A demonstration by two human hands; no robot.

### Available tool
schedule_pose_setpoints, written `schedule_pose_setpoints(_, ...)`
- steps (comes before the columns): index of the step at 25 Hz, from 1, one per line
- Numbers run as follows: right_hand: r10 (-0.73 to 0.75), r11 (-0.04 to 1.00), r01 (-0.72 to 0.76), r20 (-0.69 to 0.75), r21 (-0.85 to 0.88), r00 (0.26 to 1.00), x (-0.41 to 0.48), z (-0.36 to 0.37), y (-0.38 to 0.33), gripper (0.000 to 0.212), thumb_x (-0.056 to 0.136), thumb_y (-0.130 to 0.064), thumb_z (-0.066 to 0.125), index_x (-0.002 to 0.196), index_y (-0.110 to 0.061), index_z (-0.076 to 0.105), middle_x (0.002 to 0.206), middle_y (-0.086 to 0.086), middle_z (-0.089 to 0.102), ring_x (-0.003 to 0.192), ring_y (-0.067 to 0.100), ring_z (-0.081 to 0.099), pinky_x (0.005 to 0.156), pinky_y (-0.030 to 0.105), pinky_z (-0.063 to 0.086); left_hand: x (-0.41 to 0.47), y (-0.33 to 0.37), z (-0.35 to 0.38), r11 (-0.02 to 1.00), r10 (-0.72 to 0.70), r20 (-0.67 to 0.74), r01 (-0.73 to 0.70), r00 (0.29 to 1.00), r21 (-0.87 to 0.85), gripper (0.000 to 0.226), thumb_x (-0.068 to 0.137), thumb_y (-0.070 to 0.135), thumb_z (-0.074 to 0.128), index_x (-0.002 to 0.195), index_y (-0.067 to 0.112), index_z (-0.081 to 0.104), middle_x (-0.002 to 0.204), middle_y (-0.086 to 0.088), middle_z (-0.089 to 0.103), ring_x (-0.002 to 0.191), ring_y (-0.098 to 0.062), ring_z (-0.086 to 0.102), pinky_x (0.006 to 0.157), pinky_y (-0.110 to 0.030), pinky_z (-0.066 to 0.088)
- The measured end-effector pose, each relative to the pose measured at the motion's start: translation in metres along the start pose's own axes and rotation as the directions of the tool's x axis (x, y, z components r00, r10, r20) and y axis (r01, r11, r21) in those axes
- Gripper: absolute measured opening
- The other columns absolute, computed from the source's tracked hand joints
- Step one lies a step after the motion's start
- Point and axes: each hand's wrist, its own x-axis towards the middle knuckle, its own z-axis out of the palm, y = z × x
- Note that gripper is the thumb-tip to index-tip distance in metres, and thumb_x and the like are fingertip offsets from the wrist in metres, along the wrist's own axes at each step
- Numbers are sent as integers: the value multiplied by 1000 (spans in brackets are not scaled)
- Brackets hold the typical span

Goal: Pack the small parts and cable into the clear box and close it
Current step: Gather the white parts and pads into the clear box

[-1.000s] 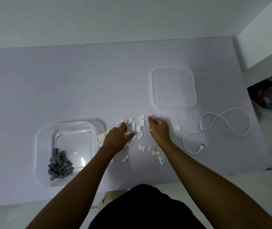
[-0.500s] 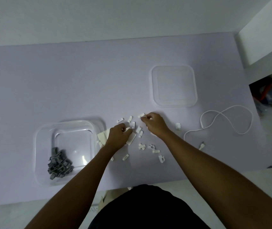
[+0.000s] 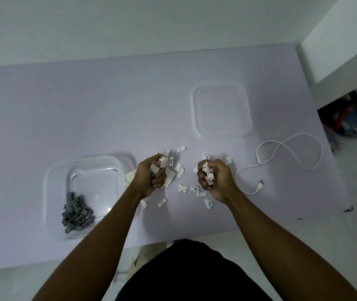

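Observation:
The clear box stands open at the left front of the table, with a heap of grey clips inside. Its clear lid lies flat further back on the right. Small white parts are scattered between my hands. My left hand is closed around a fistful of white parts, just right of the box. My right hand is likewise closed on white parts. A white cable lies looped to the right.
Flat pale adhesive pads lie beside the box under my left hand. The lilac table ends near my body at the front. A white wall corner and dark clutter sit beyond the right edge.
Both hands went from picking at the parts palm-down to lifted fists turned upward, each now full of white parts. Fewer parts lie on the table.

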Motion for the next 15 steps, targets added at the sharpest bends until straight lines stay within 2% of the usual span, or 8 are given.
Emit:
schedule_pose_setpoints(2,-11,1000,11,-8,5,1000,-6,0,0,31,87,-25,36,74,-11,60,63,8,51,47,17,41,43,22,15,-4,-1,4,1000,-5,15,5,1000,14,20,74,8,32,81,11,50,47,-3,29,33,-13,20,39,-13,18)
schedule_pose_setpoints(6,-26,999,26,-1,31,1000,-16,-1,2,27,86,-25,36,74,-13,58,68,8,52,51,19,44,40,21,24,-15,-4,9,999,-38,35,37,999,29,18,72,13,33,74,10,51,53,-5,35,36,-13,24,40,-13,21)
schedule_pose_setpoints(10,-41,999,41,-19,11,999,-19,-4,9,29,87,-32,42,75,-12,60,73,10,56,54,22,49,43,23,24,-26,-12,6,996,-85,22,85,996,9,18,68,18,39,79,10,51,71,-15,54,36,-14,32,41,-13,22)
schedule_pose_setpoints(13,-53,992,34,-159,-122,986,-19,0,15,40,94,-42,52,70,-12,60,68,10,62,51,22,56,45,25,26,-33,-14,5,996,-93,-37,93,995,8,13,75,20,43,79,13,53,77,-9,58,41,-13,34,40,-15,22)
schedule_pose_setpoints(15,-114,949,27,-263,-314,958,-14,5,20,37,93,-40,59,72,-9,60,67,11,62,47,20,54,46,26,29,-33,-16,3,991,-85,-186,101,979,82,14,85,23,49,72,17,51,70,-2,49,43,-11,30,40,-16,18)
